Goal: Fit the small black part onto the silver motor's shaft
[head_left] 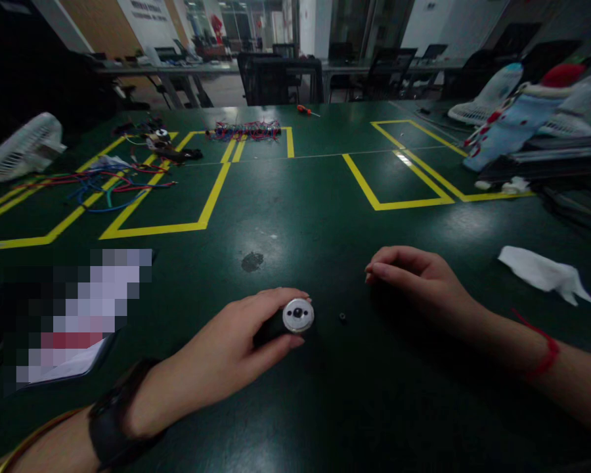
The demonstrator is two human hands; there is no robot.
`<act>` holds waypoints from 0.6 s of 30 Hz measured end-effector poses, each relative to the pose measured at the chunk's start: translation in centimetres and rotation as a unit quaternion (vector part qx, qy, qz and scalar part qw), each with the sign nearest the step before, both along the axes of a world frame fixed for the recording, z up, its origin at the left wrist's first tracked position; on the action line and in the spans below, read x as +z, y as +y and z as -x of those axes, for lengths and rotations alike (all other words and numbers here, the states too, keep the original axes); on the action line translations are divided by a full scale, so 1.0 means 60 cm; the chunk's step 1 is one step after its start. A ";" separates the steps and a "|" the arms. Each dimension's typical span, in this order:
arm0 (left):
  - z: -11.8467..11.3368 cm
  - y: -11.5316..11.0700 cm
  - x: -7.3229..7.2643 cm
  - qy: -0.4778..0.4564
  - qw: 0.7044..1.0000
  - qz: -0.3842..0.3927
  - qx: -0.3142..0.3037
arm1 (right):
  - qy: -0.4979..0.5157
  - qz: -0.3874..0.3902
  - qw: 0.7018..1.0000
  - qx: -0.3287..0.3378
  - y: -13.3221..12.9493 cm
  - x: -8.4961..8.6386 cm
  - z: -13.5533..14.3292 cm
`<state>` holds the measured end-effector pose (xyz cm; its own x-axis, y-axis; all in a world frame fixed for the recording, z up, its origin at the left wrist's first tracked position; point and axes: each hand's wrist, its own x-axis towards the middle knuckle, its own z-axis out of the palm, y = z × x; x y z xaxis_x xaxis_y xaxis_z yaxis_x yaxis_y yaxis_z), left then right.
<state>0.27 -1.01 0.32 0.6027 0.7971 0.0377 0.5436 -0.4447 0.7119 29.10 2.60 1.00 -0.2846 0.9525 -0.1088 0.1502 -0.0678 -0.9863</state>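
Note:
My left hand (pixel 249 338) is wrapped round a small cylinder that looks like a motor (pixel 298 316). Its silver round face points up and has a dark centre with two smaller holes beside it; the body below is mostly hidden. Just right of it, a tiny dark ring-shaped part (pixel 342 317) lies on the green table, touched by neither hand. Beyond that part, my right hand (pixel 418 276) hovers or rests over the table with thumb and fingertips pressed together. Whatever they may pinch is too hidden to make out.
A phone-like device (pixel 86 322) lies at left, its screen blurred. Red and blue wires (pixel 123 180) and a wire bundle (pixel 243 131) sit farther back. At right are a white tissue (pixel 544 272) and a snowman figure (pixel 536 121). A screwdriver (pixel 304 110) lies near the far edge.

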 end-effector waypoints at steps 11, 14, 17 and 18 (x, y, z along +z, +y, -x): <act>-0.003 0.000 0.001 -0.006 1.000 0.000 0.001 | -0.253 -0.279 0.894 0.242 -0.005 0.001 0.014; -0.005 0.000 0.002 -0.010 1.000 -0.004 -0.002 | -0.248 -0.298 0.888 0.247 -0.006 0.010 0.030; -0.005 0.001 0.001 -0.012 1.000 -0.017 -0.001 | -0.192 -0.321 0.900 0.224 -0.005 0.033 0.054; -0.004 0.001 0.000 -0.013 1.000 -0.020 0.000 | -0.177 -0.334 0.900 0.218 -0.005 0.042 0.063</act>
<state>0.53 -0.95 0.30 0.6008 0.7948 0.0855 0.5259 -0.4735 0.7066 25.30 2.30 3.54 -0.7075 0.6449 0.2889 0.3311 0.6637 -0.6707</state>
